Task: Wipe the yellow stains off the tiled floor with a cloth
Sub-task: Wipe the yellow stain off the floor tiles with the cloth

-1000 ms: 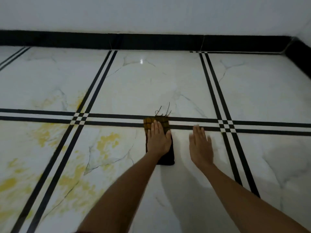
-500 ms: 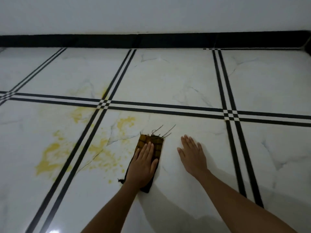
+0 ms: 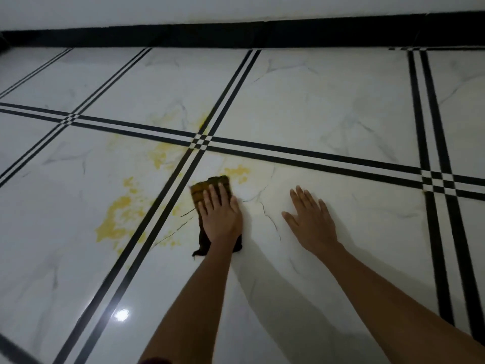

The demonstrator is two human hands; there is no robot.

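My left hand (image 3: 220,214) presses flat on a dark brown checked cloth (image 3: 207,186) lying on the white marble-look tiled floor (image 3: 328,114). The cloth's far end pokes out beyond my fingers. Its near end trails under my wrist. A small yellow stain (image 3: 237,172) lies just beyond the cloth. A large yellow stain (image 3: 120,216) spreads on the tile to the left, across the black double line. Another yellow patch (image 3: 158,157) sits near the line crossing. My right hand (image 3: 311,220) rests flat on the bare tile to the right, fingers spread.
Black double grout lines (image 3: 315,156) cross the floor in a grid. A black skirting band (image 3: 236,35) runs along the white wall at the back. A light glare (image 3: 122,314) reflects off the near tile.
My left hand has slid the cloth leftward and onto the stained area by the line crossing. The right hand followed along the floor. The view swung left.
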